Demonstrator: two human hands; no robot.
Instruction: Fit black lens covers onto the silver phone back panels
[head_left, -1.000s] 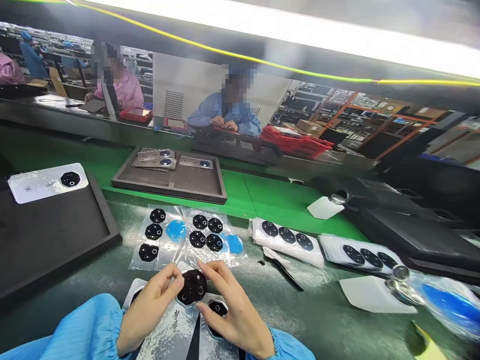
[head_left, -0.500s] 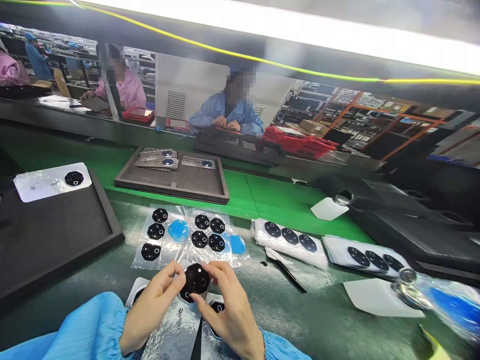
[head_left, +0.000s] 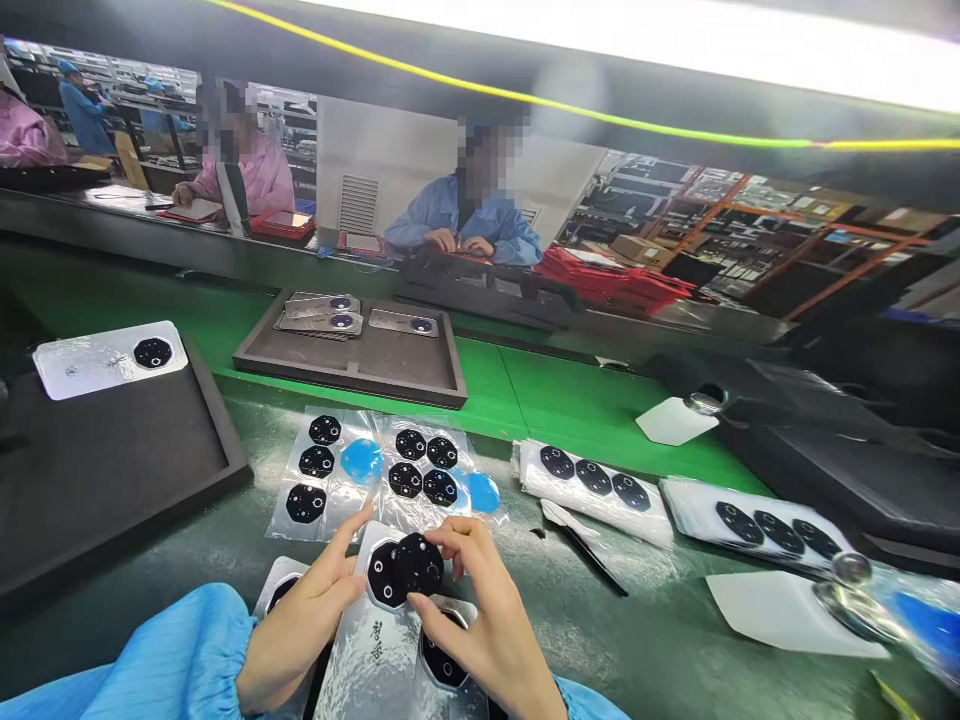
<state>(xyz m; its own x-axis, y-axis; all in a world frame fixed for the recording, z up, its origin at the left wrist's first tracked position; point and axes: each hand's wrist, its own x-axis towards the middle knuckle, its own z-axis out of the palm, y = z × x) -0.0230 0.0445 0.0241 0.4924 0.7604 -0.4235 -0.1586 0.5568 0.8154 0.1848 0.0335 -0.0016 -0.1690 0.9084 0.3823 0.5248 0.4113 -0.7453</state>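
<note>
Here's the black disc (head_left: 423, 568), pinched by its edge between the thumb and fingertips of my right hand (head_left: 491, 620)! The thumb takes the lower rim, the fingers the upper right, parted only by the disc's breadth. And the disc lies left of my palm, out at the fingertips, overlapping the right part of the dark camera window (head_left: 380, 582) on the silvery panel (head_left: 349, 650). The window's left side shows clear beside it; whether the two touch, I can't tell. Over to my left hand (head_left: 307, 625): it's at the panel's left edge, thumb beside the window, forefinger well apart from it and pointing up towards the clear sheet (head_left: 341, 518). Whether my lower fingers clasp the panel, I can't see. Under my right hand, a second panel (head_left: 450, 703) sits right alongside!
</note>
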